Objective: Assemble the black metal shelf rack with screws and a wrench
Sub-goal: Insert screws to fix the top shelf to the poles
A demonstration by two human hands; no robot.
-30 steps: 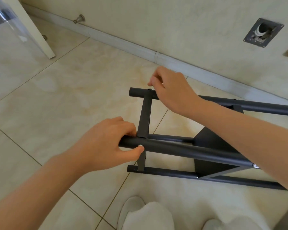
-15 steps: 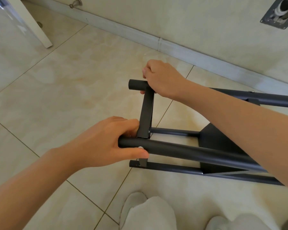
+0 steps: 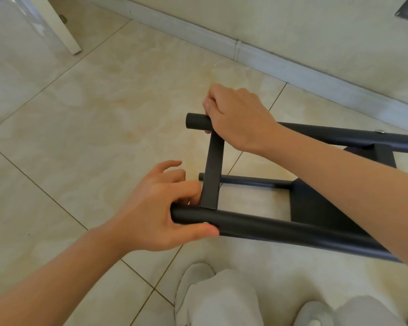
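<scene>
Black rack [image 3: 280, 228] lies sideways, left hand [image 3: 156, 215] and right hand [image 3: 236, 116] gripping its tubes

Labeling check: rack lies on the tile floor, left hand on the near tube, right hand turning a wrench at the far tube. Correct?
Not the wrench. The head view shows no wrench: the right hand grips the far tube bare, by the flat crossbar. The rest holds: the rack lies on the tile floor, left hand on the near tube.
</scene>
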